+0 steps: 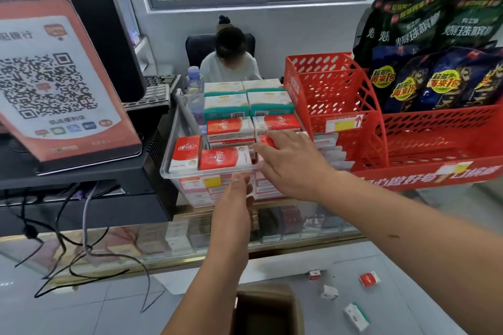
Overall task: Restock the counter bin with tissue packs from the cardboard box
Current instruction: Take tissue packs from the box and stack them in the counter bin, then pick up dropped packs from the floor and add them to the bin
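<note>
A red-and-white tissue pack (268,141) is pressed down by the right hand (294,163), fingers spread over it, into the right side of the clear plastic counter bin (174,168), among rows of red and teal packs. The bin's front rim is touched by the left hand (239,193), fingers loosely curled, gripping nothing. The open brown cardboard box (268,307) is seen on the floor below, with loose packs scattered beside it

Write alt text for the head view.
The right hand sets a red tissue pack into the clear bin on the counter, while the left hand touches the bin's front. The cardboard box sits open on the floor below.
</note>
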`<state>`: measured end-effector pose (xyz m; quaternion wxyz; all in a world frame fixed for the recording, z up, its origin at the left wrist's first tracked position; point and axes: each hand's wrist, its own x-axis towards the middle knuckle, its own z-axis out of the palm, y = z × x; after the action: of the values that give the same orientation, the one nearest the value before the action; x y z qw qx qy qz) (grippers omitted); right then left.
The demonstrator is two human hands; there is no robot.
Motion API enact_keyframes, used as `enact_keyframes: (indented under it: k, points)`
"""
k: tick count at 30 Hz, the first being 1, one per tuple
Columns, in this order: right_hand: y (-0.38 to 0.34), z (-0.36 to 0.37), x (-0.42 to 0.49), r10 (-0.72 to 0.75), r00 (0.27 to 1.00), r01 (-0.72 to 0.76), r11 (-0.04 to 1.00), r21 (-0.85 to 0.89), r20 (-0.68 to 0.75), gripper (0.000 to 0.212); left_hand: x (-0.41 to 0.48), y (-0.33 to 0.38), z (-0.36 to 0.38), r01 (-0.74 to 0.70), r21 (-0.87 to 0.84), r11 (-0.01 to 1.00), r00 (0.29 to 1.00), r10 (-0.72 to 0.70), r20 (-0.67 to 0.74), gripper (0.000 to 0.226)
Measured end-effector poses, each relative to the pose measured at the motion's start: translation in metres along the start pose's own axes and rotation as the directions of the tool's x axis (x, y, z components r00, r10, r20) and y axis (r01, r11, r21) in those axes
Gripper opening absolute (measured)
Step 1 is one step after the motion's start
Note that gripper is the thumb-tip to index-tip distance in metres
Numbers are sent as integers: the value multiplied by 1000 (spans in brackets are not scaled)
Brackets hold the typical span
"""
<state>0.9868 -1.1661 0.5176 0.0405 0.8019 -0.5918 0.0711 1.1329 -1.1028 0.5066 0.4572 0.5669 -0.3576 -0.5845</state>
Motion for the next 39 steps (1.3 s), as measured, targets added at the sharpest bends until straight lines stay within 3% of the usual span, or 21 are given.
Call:
enact_keyframes:
  k: [6, 11, 16, 22, 28, 33, 39]
  points:
    - [4, 2, -11, -32, 999, 32, 998, 48, -19, 55, -13, 0, 19, -1, 44, 999, 999, 2, -44, 51]
    - [4, -3, -29, -53, 997, 58, 995, 84, -60, 58, -23, 3, 37, -20, -13, 1000, 996, 19, -89, 32]
    - [10, -9, -51, -27, 998, 31, 996, 78, -51, 59, -24, 1, 36, -16, 4, 1000, 997, 16, -77, 45]
    - [1, -6, -100, 86, 994, -80, 992, 93, -60, 56, -24, -16, 15, -16, 55, 998, 1000, 16, -12, 41]
    - [-23, 32, -155, 259, 965, -262, 962, 78, 48, 55, -29, -61, 19, 76, 104, 992, 980, -94, 177, 46]
    - [-36, 63, -200, 366, 921, -378, 923, 79, 133, 51, -28, -101, 23, 180, 183, 966, 950, -219, 221, 54]
    - [-32, 95, -237, 445, 852, -485, 869, 97, 275, 54, -30, -142, 35, 217, 258, 941, 924, -283, 256, 41]
